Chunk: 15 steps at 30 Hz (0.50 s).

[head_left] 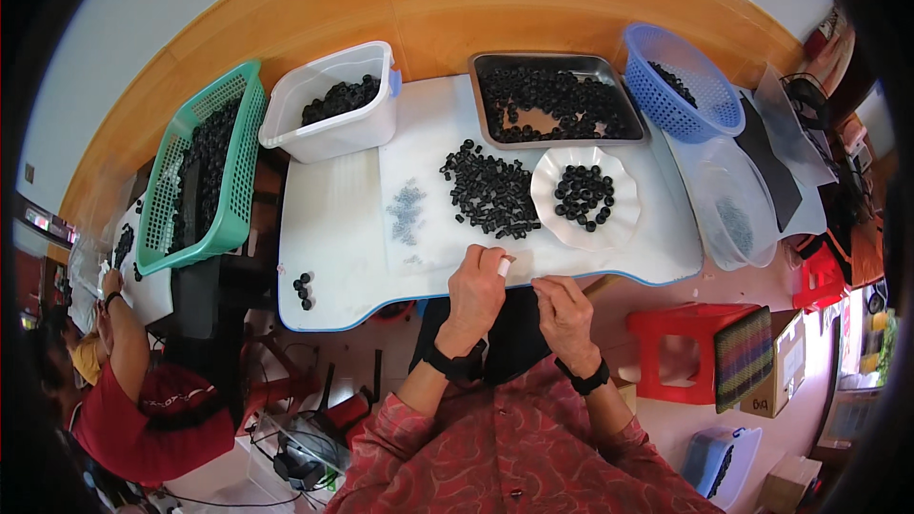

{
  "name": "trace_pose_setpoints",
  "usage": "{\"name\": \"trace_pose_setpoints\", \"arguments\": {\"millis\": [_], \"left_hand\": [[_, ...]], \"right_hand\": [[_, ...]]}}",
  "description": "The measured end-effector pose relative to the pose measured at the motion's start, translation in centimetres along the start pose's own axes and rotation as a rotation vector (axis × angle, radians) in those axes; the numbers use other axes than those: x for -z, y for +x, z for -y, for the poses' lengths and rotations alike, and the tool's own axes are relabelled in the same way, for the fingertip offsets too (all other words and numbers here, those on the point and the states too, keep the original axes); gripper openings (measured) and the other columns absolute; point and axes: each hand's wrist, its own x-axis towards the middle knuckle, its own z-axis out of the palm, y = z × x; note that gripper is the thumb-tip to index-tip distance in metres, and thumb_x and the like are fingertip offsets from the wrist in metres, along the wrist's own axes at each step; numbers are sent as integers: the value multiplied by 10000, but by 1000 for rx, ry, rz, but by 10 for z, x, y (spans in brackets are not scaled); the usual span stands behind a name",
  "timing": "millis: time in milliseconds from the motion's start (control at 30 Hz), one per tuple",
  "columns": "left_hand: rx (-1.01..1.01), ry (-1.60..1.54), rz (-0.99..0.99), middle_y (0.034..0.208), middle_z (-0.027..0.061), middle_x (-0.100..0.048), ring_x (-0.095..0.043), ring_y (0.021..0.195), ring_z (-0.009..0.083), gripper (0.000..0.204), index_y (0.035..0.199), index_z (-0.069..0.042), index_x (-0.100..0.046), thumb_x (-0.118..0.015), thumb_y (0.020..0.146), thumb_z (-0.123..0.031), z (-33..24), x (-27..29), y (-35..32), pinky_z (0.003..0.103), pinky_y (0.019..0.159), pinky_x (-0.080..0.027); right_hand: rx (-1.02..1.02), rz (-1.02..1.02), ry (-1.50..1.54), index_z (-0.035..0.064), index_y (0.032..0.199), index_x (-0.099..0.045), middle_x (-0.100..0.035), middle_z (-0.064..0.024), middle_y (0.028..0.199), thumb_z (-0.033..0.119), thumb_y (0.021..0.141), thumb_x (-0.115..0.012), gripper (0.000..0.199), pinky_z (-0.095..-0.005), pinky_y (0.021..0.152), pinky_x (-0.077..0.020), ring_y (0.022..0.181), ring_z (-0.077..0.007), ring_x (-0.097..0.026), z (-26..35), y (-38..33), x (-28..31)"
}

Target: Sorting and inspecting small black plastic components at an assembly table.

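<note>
My left hand (478, 290) is closed at the table's front edge, its fingertips pressed together. A small white piece (504, 266), perhaps a finger wrap, shows at its fingers. Just to the right, my right hand (564, 314) pinches thumb against fingers; anything held in either hand is too small to make out. Beyond them lies a loose pile of small black stemmed parts (490, 190). Beside this pile, a white scalloped plate (549, 214) carries black round knob-like pieces (584, 195). Left of the pile, small shiny metal bits (407, 212) are scattered on the white table (333, 205).
Along the back stand a white tub (328, 133), a metal tray (571, 144) and a blue basket (685, 100), all holding black parts. A clear bowl (728, 214) sits right. Leftward are a green basket (228, 214) and another person (162, 409). Red stool (666, 343) at right.
</note>
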Motion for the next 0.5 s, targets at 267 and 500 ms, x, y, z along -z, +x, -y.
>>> {"name": "trace_pose_setpoints", "arguments": {"millis": [267, 500], "left_hand": [[32, -110, -56, 894, 125, -576, -619, 714, 339, 153, 969, -57, -645, -639, 828, -1, -4, -1, 25, 418, 601, -508], [28, -60, -67, 921, 134, -574, -625, 751, 339, 252, 975, -38, -650, -613, 752, 74, 0, -8, 43, 405, 632, -522]], "right_hand": [[11, -1, 35, 0, 986, -657, -640, -140, 916, -94, 809, -648, 201, -349, 650, -533, 765, -299, -650, 5, 20, -7], [-19, 29, 43, 3, 983, -654, -640, -141, 929, -104, 799, -637, 214, -368, 684, -532, 798, -310, -653, 0, 27, -8]]}}
